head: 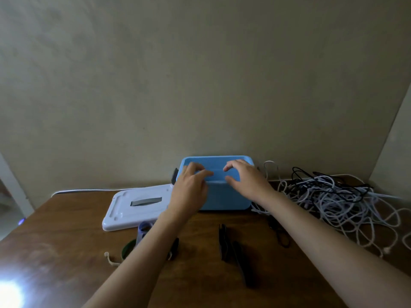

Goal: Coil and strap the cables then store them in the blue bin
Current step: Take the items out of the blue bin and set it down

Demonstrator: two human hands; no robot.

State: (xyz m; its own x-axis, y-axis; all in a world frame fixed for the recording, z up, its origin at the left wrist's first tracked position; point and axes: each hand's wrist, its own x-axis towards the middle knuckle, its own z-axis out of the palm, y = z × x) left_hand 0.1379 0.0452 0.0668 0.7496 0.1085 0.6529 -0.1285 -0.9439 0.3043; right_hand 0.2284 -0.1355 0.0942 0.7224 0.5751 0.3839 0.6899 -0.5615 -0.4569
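Head view, taking the blue bin (224,196) as the landmark and working outward from the person. Nearest the camera, in front of the bin on the wooden table (66,236), lie several dark straps (231,247), loose and flat; none is wrapped round anything. A little to the bin's front left sit a few small items, partly hidden under the left forearm and too blurred to name. Just left of the bin, touching or nearly touching its side, rests a white lid (133,210), off the bin.

At the bin itself, both hands hover over the open top. The left hand (191,187) has its fingers loosely bent over the near rim, and the right hand (244,181) is spread with curved fingers; neither pinches or holds anything that I can see, though contact with the rim is hard to judge.

Right of the bin, a tangled heap of white and black cables (329,196) sprawls across the table, uncoiled. What shows of the bin's inside looks empty. By my reading, the task has barely begun: coiling, strapping and storing all remain.
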